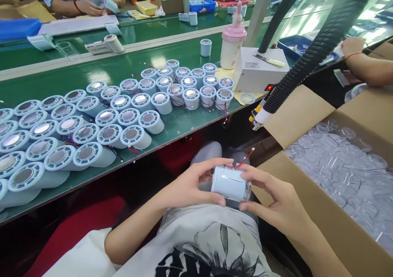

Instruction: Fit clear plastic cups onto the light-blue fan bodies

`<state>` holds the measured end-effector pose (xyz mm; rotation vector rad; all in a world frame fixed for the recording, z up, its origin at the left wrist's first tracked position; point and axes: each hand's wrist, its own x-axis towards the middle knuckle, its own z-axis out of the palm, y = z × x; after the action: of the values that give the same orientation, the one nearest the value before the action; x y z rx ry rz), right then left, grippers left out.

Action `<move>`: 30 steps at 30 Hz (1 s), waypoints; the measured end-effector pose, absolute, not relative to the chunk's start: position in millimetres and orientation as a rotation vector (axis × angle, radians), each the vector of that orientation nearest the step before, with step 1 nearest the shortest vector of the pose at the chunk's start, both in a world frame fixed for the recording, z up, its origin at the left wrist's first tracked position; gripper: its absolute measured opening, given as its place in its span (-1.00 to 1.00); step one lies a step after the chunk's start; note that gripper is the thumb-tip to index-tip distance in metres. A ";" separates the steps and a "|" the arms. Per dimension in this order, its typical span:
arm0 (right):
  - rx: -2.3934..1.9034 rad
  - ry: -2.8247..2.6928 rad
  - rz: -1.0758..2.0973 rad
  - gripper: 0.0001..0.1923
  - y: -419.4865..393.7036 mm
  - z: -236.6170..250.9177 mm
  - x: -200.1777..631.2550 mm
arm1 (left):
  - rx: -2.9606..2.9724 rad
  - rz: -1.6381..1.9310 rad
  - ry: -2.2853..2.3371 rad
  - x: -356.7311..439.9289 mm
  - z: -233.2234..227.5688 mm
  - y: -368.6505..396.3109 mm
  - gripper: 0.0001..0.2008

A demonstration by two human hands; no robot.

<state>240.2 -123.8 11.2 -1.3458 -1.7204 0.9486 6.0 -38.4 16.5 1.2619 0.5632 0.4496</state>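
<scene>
Above my lap I hold a light-blue cylindrical motor housing [229, 183] on its side, with a clear plastic cover [247, 189] around its right end. My left hand [202, 185] grips the left end, thumb below and fingers above. The right end sits between the thumb and fingers of my right hand [270, 193]. A red wire with a small white connector [247, 157] sticks up from the top of the housing. Rows of similar light-blue housings [132, 134] with round metal discs on top stand on the green bench to the left, several with red and black leads.
At right, an open cardboard box [294, 182] holds many clear plastic covers [340, 178]. A black corrugated hose [307, 60] with a metal tip hangs beside a white control box [258, 70]. A pink-lidded bottle [233, 43] stands on the bench [190, 123]. Co-workers' hands [90, 7] work across the line.
</scene>
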 end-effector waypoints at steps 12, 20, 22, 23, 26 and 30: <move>-1.358 -1.444 1.190 -0.50 -128.3 23.7 247.4 | 1.461 0.443 0.459 20.1 18.6 -24.2 -0.24; -1.298 -1.337 1.351 -0.51 -127.4 29.8 240.2 | 1.534 0.483 0.428 9.0 20.2 -27.2 -0.22; -1.300 -1.292 1.411 -0.54 -126.8 30.8 238.6 | 1.532 0.486 0.437 6.3 21.6 -29.2 -0.22; -1.294 -1.267 1.445 -0.55 -126.6 30.8 237.8 | 1.532 0.485 0.444 5.2 22.1 -30.2 -0.22; -1.249 -1.171 1.544 -0.56 -126.1 29.3 234.4 | 1.553 0.486 0.463 2.3 22.3 -31.7 -0.21; -1.181 -1.024 1.647 -0.61 -123.1 25.8 230.4 | 1.582 0.510 0.431 0.9 20.3 -30.1 -0.23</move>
<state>230.4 -123.1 25.8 -1.1815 -1.0239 1.6473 0.9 -30.1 20.3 1.5821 0.4312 0.5099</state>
